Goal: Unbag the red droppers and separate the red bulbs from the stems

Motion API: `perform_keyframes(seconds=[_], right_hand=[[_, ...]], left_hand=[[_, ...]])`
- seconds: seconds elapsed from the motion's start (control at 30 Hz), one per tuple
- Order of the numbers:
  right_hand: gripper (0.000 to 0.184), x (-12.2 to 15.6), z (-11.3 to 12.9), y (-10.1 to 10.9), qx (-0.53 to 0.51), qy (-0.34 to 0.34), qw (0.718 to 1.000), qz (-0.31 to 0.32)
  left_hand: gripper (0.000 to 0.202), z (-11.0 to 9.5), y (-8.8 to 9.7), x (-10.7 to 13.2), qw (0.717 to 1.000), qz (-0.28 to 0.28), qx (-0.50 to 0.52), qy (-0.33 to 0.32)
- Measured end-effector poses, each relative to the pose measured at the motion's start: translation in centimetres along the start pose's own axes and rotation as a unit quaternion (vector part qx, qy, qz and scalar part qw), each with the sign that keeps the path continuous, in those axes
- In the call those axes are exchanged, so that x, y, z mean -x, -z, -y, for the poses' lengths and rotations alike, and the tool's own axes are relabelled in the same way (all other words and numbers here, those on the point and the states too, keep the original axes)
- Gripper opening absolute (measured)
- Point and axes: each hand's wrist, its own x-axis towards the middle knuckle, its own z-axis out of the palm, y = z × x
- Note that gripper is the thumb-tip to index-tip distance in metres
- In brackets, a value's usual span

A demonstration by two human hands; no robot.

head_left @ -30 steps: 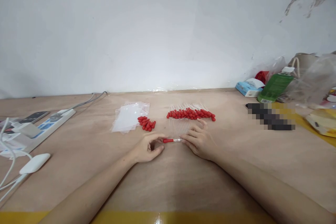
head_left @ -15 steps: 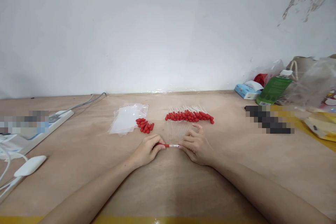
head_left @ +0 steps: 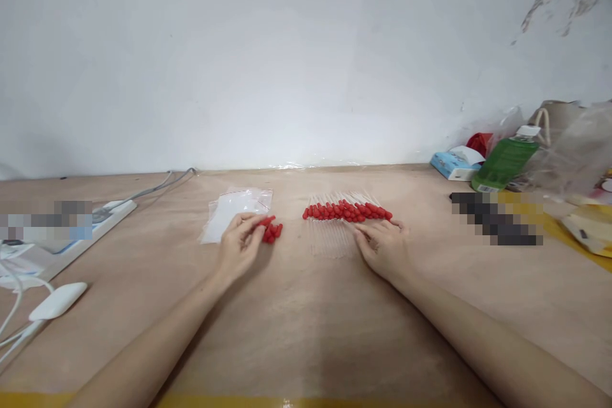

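Note:
My left hand (head_left: 239, 242) is at the small pile of red rubber bulbs (head_left: 272, 234), its thumb and fingers closed around a red rubber bulb (head_left: 266, 221) at the pile's top left. To the right lies a row of glass droppers with red bulbs (head_left: 344, 210), their thin tubes pointing to the back. Clear glass tubes (head_left: 329, 242) without bulbs lie side by side in front of that row. My right hand (head_left: 382, 245) rests at the right end of these, thumb and forefinger pinching what looks like a thin glass tube (head_left: 349, 224).
Clear zip bags (head_left: 234, 210) lie behind my left hand. A white power strip (head_left: 115, 213) and cables are at the left. A tissue box (head_left: 456, 162), a green bottle (head_left: 507, 162) and plastic bags (head_left: 568, 146) stand at the back right, with a blurred dark object (head_left: 497, 220) nearer.
My hands have parted from the bulb and tube they held together in front. The left hand has moved back and left to the bulb pile, the right hand back and right beside the tubes.

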Motion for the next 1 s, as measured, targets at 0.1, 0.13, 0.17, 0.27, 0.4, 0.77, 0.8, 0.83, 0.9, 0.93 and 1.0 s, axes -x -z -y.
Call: perform_keyframes(seconds=[0.1, 0.13, 0.17, 0.27, 0.4, 0.77, 0.8, 0.83, 0.9, 0.93, 1.0], right_hand=[[0.02, -0.1, -0.5, -0.4, 0.042, -0.023, 0.999, 0.002], [0.02, -0.1, -0.6, -0.6, 0.052, -0.026, 0.998, 0.004], [0.021, -0.2, -0.6, -0.7, 0.06, -0.028, 0.998, 0.006], [0.023, -0.4, -0.6, -1.0, 0.07, -0.035, 0.997, 0.018], [0.025, -0.6, -0.2, -1.1, 0.072, -0.033, 0.996, 0.043], [0.022, -0.3, 0.4, -0.5, 0.063, 0.012, 0.992, 0.105], [0.023, -0.3, 0.5, -0.4, 0.062, 0.014, 0.992, 0.112], [0.025, -0.3, 0.5, -0.4, 0.06, 0.016, 0.991, 0.116], [0.027, -0.3, 0.5, -0.3, 0.055, 0.02, 0.991, 0.12], [0.027, -0.3, 0.5, -0.4, 0.052, 0.019, 0.992, 0.116], [0.027, -0.3, 0.3, -0.4, 0.045, 0.007, 0.994, 0.104]], left_hand=[[0.028, 0.9, 0.9, -2.1, 0.998, 0.002, -0.053, 0.033], [0.029, 1.1, 1.1, -2.6, 0.996, 0.016, -0.077, 0.034], [0.029, 1.3, 1.1, -3.0, 0.994, 0.035, -0.099, 0.031], [0.022, 2.0, 0.9, -3.3, 0.985, 0.085, -0.147, 0.022], [0.021, 2.9, 0.4, -2.9, 0.981, 0.115, -0.159, 0.002], [0.024, 2.1, 0.6, -3.0, 0.981, 0.096, -0.169, -0.017], [0.024, 1.9, 0.6, -3.0, 0.981, 0.086, -0.171, -0.017], [0.023, 1.7, 0.6, -3.0, 0.982, 0.078, -0.172, -0.02], [0.022, 1.2, 0.2, -3.2, 0.981, 0.077, -0.173, -0.038], [0.021, 0.8, -0.1, -3.4, 0.98, 0.088, -0.174, -0.05], [0.018, 0.1, -1.1, -3.9, 0.973, 0.13, -0.177, -0.073]])
